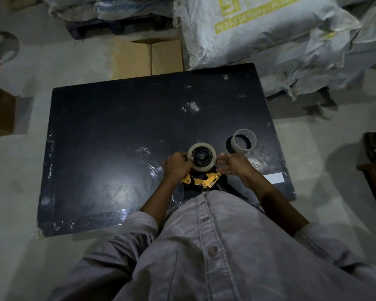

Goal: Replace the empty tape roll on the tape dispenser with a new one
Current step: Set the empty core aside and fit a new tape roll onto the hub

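While new tape roll sits on tape dispenser, left hand grip pinching its rim, right hand released beside it, empty core nearby

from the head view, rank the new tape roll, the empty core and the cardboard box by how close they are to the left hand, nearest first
1. new tape roll: gripped at its edge by the left hand, on the dispenser.
2. empty core: on the table, to the right past the roll.
3. cardboard box: beyond the table's far edge.
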A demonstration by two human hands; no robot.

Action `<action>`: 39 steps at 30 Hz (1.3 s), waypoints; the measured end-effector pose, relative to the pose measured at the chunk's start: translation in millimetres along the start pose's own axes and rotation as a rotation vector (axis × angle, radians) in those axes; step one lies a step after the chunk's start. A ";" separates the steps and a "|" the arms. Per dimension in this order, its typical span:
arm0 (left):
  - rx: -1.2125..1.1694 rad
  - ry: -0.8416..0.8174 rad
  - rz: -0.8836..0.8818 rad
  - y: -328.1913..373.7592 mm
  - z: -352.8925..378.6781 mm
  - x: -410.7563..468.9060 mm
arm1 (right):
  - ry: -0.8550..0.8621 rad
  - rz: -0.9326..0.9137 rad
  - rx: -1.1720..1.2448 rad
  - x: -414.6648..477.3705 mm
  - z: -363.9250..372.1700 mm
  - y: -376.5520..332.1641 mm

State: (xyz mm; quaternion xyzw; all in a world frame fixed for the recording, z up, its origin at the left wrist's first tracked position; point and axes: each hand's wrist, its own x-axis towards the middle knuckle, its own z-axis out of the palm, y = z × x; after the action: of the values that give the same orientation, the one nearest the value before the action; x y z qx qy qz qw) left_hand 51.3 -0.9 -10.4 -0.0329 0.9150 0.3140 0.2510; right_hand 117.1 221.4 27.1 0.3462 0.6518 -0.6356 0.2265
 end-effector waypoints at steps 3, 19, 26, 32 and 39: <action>-0.015 0.019 -0.012 -1.6 2.3 1.4 | -0.017 -0.032 -0.038 -17.0 2.7 9.3; -0.038 0.049 -0.020 -6.0 9.3 3.3 | 0.082 -0.045 -0.201 -18.4 19.4 13.5; -0.043 0.053 -0.027 -2.4 9.5 1.8 | 0.035 -0.035 -0.197 -10.7 27.7 23.3; -0.030 0.063 -0.012 0.8 6.9 -3.1 | 0.077 -0.156 -0.344 -14.8 21.7 15.7; -0.034 0.058 0.008 3.6 3.5 -4.7 | 0.115 -0.333 -0.484 -2.3 23.5 -6.3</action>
State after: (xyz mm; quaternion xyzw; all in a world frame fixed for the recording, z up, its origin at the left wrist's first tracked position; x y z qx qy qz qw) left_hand 56.2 3.6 -8.5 -0.0427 0.9166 0.3296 0.2224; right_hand 110.6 198.1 30.9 0.2057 0.8439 -0.4697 0.1579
